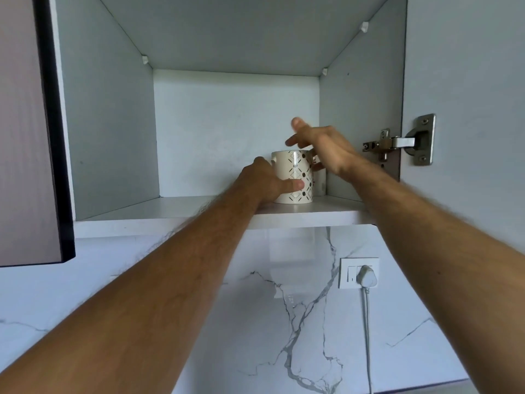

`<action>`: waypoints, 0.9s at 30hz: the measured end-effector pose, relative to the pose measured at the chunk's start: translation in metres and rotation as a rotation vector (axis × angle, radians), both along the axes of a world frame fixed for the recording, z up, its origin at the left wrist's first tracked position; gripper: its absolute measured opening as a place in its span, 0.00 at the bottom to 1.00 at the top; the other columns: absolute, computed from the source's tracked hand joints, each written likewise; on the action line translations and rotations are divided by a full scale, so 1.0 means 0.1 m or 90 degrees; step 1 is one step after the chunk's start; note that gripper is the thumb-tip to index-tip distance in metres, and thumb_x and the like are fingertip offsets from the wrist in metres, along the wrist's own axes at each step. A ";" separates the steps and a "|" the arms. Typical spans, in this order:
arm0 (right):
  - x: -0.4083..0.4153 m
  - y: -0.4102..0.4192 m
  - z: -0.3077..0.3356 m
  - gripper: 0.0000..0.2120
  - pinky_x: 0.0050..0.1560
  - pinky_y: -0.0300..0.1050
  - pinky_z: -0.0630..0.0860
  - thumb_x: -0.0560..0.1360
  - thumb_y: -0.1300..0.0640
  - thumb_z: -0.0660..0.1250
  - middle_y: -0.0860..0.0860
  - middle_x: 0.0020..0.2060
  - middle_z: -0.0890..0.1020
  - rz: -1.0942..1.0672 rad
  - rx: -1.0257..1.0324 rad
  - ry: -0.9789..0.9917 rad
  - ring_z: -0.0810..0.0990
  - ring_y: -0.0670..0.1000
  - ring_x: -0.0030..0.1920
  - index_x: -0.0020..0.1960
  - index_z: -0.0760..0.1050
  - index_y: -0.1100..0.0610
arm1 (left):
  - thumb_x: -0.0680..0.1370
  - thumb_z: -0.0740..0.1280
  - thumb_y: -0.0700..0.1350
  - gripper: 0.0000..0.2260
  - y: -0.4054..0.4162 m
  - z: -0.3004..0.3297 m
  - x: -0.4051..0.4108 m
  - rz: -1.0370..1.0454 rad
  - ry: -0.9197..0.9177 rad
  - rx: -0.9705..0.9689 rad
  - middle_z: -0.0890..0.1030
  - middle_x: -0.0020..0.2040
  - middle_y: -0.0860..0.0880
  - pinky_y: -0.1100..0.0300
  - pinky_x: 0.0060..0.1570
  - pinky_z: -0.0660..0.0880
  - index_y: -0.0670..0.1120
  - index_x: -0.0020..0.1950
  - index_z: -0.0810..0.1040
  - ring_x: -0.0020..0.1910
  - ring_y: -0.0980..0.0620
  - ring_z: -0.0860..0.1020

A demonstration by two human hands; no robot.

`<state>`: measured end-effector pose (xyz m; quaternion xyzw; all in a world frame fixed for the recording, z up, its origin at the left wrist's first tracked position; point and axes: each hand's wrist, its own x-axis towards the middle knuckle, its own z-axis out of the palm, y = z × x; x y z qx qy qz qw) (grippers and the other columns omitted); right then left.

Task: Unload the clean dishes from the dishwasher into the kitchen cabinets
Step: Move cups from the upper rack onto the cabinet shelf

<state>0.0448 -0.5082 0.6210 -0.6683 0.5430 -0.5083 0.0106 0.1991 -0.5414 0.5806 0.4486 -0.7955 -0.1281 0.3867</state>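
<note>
Left hand (267, 180) grips the mug (294, 177), standing upright on the cabinet shelf (170, 209), far right. Right hand (318, 143) hovers released beside its handle. One mug stowed; dishwasher out of view, remainder unknown.

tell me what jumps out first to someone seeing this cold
A patterned mug stands upright on the shelf of an open cabinet, toward its right side. The left hand holds the mug's side, thumb across the front, while the right hand hovers by the handle with fingers spread. Below, a white plug sits in a socket on the marbled wall.
</note>
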 end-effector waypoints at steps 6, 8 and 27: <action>-0.06 -0.03 -0.11 0.12 0.51 0.44 0.81 0.68 0.51 0.76 0.44 0.44 0.85 -0.112 -0.021 0.129 0.83 0.44 0.43 0.52 0.83 0.47 | 0.78 0.69 0.48 0.21 0.05 -0.01 0.02 -0.001 -0.078 -0.011 0.76 0.64 0.44 0.56 0.56 0.70 0.43 0.68 0.70 0.63 0.45 0.75; -0.11 -0.03 -0.12 0.14 0.52 0.43 0.81 0.68 0.52 0.77 0.45 0.43 0.85 -0.142 -0.023 0.109 0.83 0.45 0.44 0.52 0.83 0.47 | 0.80 0.65 0.44 0.18 0.09 -0.01 0.03 -0.003 -0.109 -0.014 0.76 0.65 0.43 0.55 0.60 0.71 0.43 0.69 0.70 0.64 0.44 0.74; -0.26 -0.19 -0.22 0.15 0.53 0.40 0.78 0.71 0.56 0.72 0.52 0.52 0.83 -0.306 -0.069 0.110 0.81 0.51 0.50 0.57 0.81 0.53 | 0.80 0.60 0.38 0.20 0.13 -0.03 0.02 0.049 -0.227 -0.074 0.71 0.71 0.41 0.55 0.64 0.70 0.42 0.73 0.67 0.68 0.42 0.71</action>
